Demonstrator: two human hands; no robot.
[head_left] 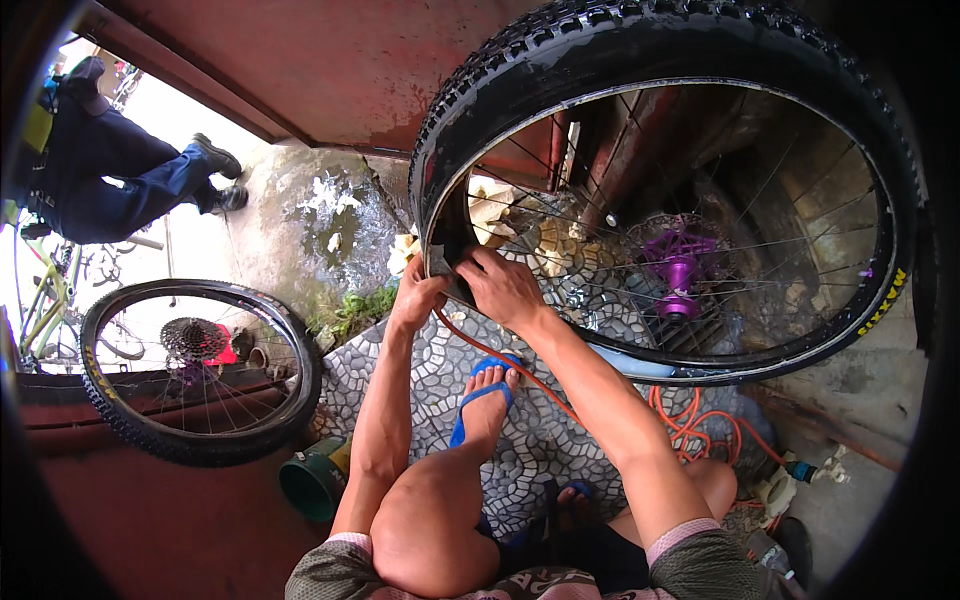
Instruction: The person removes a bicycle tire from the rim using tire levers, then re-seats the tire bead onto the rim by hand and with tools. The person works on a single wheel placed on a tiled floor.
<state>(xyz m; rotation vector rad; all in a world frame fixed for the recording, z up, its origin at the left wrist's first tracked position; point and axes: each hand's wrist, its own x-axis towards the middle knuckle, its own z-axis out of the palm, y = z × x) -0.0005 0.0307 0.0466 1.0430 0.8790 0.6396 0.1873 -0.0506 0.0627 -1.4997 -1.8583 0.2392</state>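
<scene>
A large bicycle wheel [872, 130] with a knobby, wet black tyre and a purple hub [680, 275] stands tilted in front of me, at the upper right. Both my hands are at the left part of its rim. My left hand [418, 296] is closed, its fingers pinching a small grey piece [438, 263] that lies against the tyre; whether it is cloth or something stiffer I cannot make out. Close beside it, my right hand [503, 290] bends its closed fingers over the rim's inner side, hiding what they grip.
A second bicycle wheel [112, 408] with a cassette leans at the left. An orange hose [535, 377] runs under my right forearm to coils [690, 425]. A green bucket [310, 487] stands by my left knee. Beyond the red gate [290, 50] are a person's dark-trousered legs [130, 190] and bicycles.
</scene>
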